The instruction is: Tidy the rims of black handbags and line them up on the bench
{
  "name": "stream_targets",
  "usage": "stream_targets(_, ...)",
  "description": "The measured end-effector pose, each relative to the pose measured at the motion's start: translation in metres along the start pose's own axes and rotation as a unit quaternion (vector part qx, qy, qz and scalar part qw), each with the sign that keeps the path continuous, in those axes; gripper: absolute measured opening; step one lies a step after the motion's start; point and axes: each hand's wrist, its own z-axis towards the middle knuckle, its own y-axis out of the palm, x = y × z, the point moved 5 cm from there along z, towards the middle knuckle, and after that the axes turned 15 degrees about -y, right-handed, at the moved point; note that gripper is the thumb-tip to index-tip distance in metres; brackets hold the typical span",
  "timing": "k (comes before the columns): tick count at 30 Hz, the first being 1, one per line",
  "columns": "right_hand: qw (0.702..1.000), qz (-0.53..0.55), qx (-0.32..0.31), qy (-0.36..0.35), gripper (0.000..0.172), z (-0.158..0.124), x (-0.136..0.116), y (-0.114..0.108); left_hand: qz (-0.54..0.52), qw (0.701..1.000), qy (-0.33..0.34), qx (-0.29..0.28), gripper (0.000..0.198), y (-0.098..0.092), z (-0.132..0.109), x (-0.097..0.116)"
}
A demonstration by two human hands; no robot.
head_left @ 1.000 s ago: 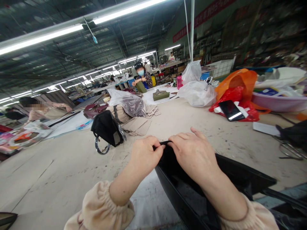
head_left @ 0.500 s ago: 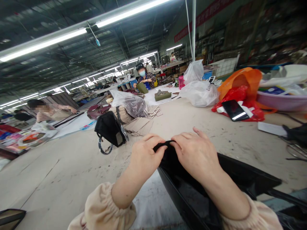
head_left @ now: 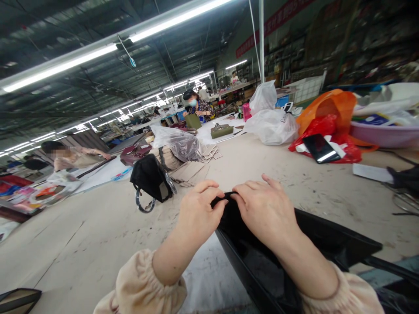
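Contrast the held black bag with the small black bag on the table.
The held bag is pinched at its rim by left hand and right hand; the small bag sits untouched on the table. The held bag gapes open; the small bag shows its outside. Both look mainly black.

Long tube lights (head_left: 176, 21) run under a dark ceiling (head_left: 81, 89), while beyond the far edge of the wide beige table (head_left: 104, 248) stand a pale post (head_left: 262, 43), more worktables (head_left: 240, 87), a dim wall (head_left: 251, 22) with a red banner (head_left: 278, 22) and, rightward, crowded shelves (head_left: 376, 50).
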Motion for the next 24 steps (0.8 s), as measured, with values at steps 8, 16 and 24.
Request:
stream_targets(8, 1.0, 0.004, 0.001, 0.0, 0.019, -0.002, 0.001, 0.0, -0.059, 0.997, -0.046, -0.033, 0.006, 0.003, 0.004, -0.002)
stream_targets(16, 1.0, 0.004, 0.009, 0.0, 0.018, -0.002, 0.001, 0.001, -0.146, 0.973, -0.17, -0.056, 0.009, 0.011, 0.004, -0.015)
stream_targets(24, 1.0, 0.007, 0.009, -0.001, 0.018, -0.002, 0.0, 0.002, -0.155, 0.966, -0.198, -0.065, 0.01, 0.014, 0.004, -0.019)
